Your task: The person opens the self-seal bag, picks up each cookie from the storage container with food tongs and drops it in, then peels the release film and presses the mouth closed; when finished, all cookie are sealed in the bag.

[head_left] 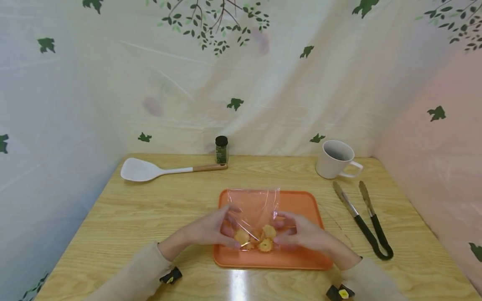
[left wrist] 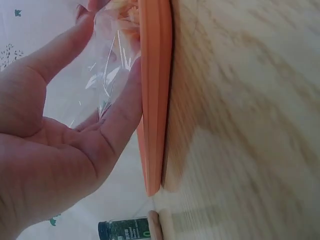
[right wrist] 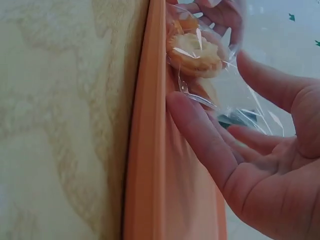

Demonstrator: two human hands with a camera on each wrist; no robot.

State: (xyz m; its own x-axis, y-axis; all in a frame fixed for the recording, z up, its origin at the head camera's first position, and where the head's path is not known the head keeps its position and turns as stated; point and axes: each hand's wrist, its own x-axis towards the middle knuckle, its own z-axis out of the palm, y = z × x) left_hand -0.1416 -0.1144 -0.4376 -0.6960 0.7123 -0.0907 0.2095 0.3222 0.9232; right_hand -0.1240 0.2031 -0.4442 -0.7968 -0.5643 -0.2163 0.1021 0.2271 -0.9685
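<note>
A clear plastic bag (head_left: 253,202) with several small round golden cookies (head_left: 265,245) inside lies on the orange tray (head_left: 303,209). On the bag's left side my left hand (head_left: 208,228) has its thumb and fingers spread about the edge. The right hand (head_left: 306,235) mirrors it on the other side, thumb near the cookies. From the right wrist, a cookie (right wrist: 195,55) with a scalloped rim shows through the film, and the fingers (right wrist: 200,135) reach low along the tray, mostly straight. In the left wrist view, the fingers (left wrist: 120,117) extend beside the crinkled film.
A white spatula (head_left: 141,169) with a wooden handle lies at the back left, in front of a dark-capped spice jar (head_left: 221,150). At the back right stands a white mug (head_left: 333,161). Black-handled tongs (head_left: 363,225) lie right of the tray, arms spread.
</note>
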